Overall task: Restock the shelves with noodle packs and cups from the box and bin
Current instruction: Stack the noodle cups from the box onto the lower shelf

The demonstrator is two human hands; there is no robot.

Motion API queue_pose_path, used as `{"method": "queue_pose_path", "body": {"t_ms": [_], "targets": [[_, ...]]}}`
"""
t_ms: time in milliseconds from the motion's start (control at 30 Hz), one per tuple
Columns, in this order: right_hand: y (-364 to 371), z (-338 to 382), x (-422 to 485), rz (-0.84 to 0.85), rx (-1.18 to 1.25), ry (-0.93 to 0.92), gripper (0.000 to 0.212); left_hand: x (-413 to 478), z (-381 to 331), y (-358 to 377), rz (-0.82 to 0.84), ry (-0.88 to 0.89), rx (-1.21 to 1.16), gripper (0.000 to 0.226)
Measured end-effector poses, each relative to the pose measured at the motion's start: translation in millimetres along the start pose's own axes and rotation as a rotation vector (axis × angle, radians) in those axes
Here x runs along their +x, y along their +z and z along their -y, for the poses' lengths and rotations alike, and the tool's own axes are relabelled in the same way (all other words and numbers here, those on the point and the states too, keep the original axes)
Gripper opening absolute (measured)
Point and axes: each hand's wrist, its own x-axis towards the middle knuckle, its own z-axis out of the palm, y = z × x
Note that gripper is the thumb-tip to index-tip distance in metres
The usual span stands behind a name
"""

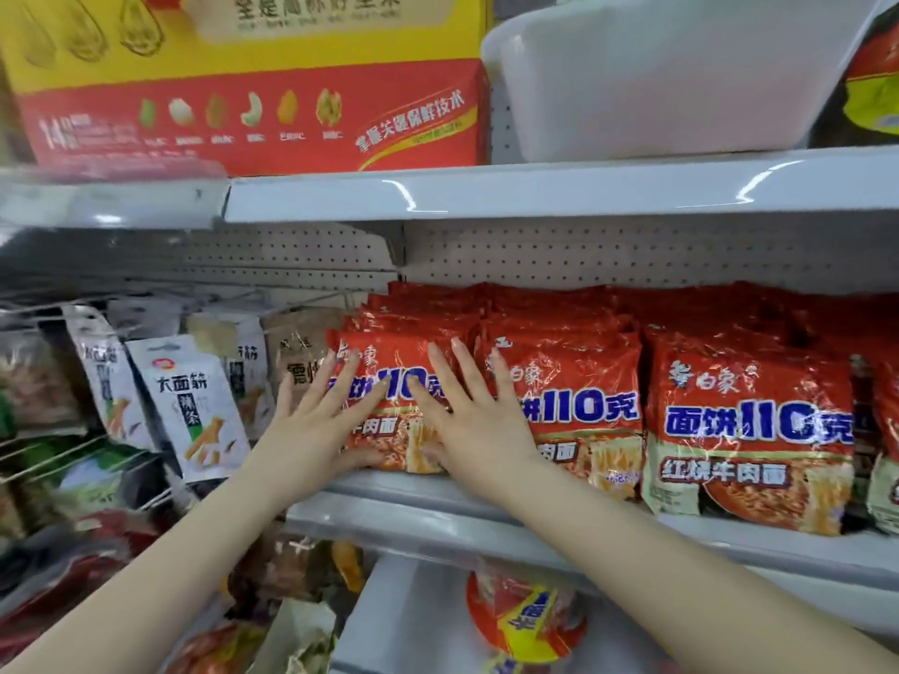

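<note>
Grey shop shelving with a pegboard back fills our view, and we reach both arms into the middle shelf (486,498). On it stand rows of red noodle packs, face out, stacked several deep toward the pegboard. Our left hand (316,430) and right hand (467,420) lie flat on the front of the leftmost pack (389,396), fingers straight and spread, gripping nothing. Our left hand covers that pack's lower left part, with its fingertips reaching up over the blue lettering; our right hand covers the pack's right side and its outer fingers overlap the edge of the second pack (579,415) just beside it. Between our two hands the middle of the leftmost pack shows. A third pack (749,430) stands further right, apart from both hands, its base at the shelf's front lip.

Left of the noodle packs, beyond our left hand, white snack bags (189,406) hang on wire hooks. On the upper shelf sit a red and yellow carton (253,114) at the left and a white bin (671,75) at the right, both above our hands. Below the middle shelf, between our forearms, a noodle cup (525,620) with a red and yellow lid lies on the lower shelf, though blur hides its detail
</note>
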Motion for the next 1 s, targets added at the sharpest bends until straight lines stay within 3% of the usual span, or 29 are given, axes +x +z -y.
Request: {"method": "queue_pose_path", "body": {"t_ms": [467, 633, 833, 1000], "targets": [[10.0, -8.4, 7.2, -0.024, 0.002, -0.015, 0.085, 12.1, -21.9, -9.1, 0.051, -0.048, -0.005, 0.093], [0.5, -18.0, -22.6, -0.183, 0.074, -0.04, 0.082, 12.0, -45.3, -30.7, 0.053, -0.104, 0.032, 0.093], [2.5, -73.9, -78.3, -0.187, -0.032, 0.16, 0.08, 29.7, -119.8, -62.3, -0.061, 0.013, -0.109, 0.095], [-1.4, -122.3, -136.8, -0.106, -0.123, 0.413, 0.092, 49.7, -181.3, -52.9, -0.173, 0.282, -0.087, 0.102]]}}
